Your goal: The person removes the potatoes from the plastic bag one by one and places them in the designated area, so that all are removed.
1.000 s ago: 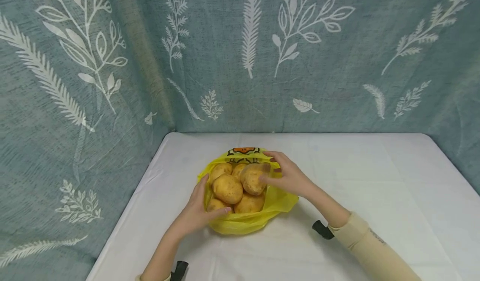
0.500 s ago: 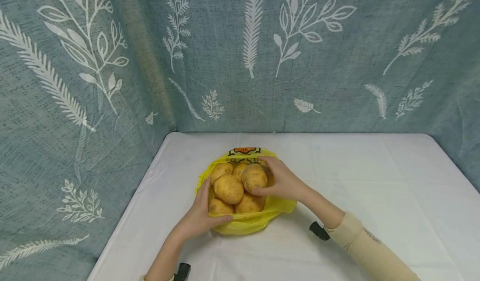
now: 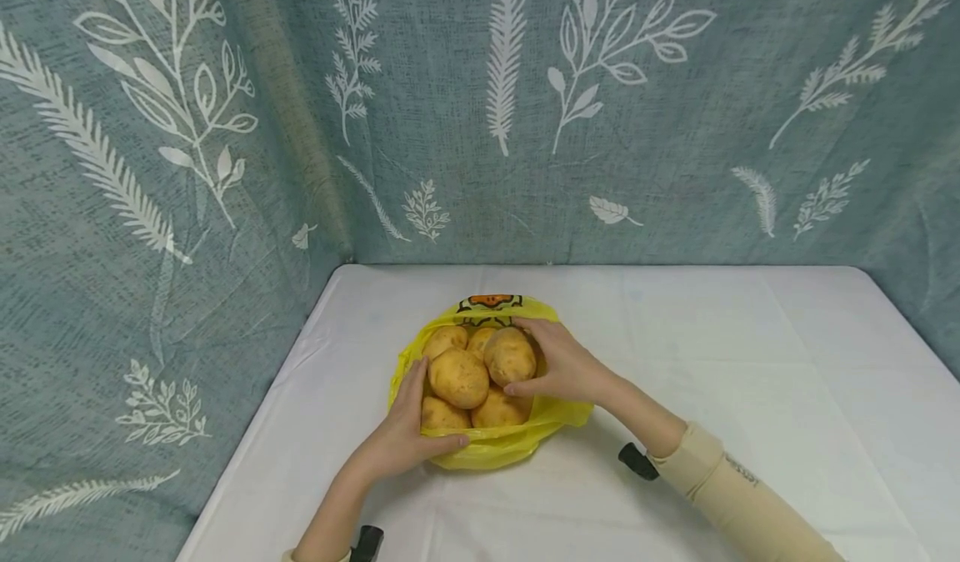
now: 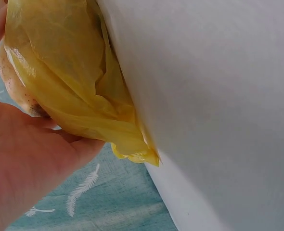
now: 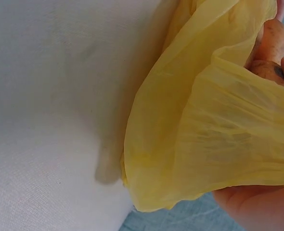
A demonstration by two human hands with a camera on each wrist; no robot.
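Note:
A yellow plastic bag point(image 3: 480, 454) with a black and orange print on its far side lies open-mouthed on the table. Several potatoes point(image 3: 458, 377) fill it. At the bag's left side is my left hand point(image 3: 401, 441), holding the rim, its thumb along the front edge and its fingers by the left potatoes. My right hand point(image 3: 562, 366) reaches over the right rim and holds the upper right potato point(image 3: 510, 355), thumb at its near side and fingers at its far side. In the right wrist view, the bag's film point(image 5: 219, 120) hides most of that hand.
White cloth covers the table point(image 3: 712, 362). A blue-green curtain point(image 3: 450, 112) with white leaf prints hangs behind it and along the left. Black objects point(image 3: 637, 462) show beside both wrists.
My right hand has moved left and slightly nearer, its thumb and fingers coming around the upper right potato. My left hand has shifted slightly right along the rim. The bag stays about where it was.

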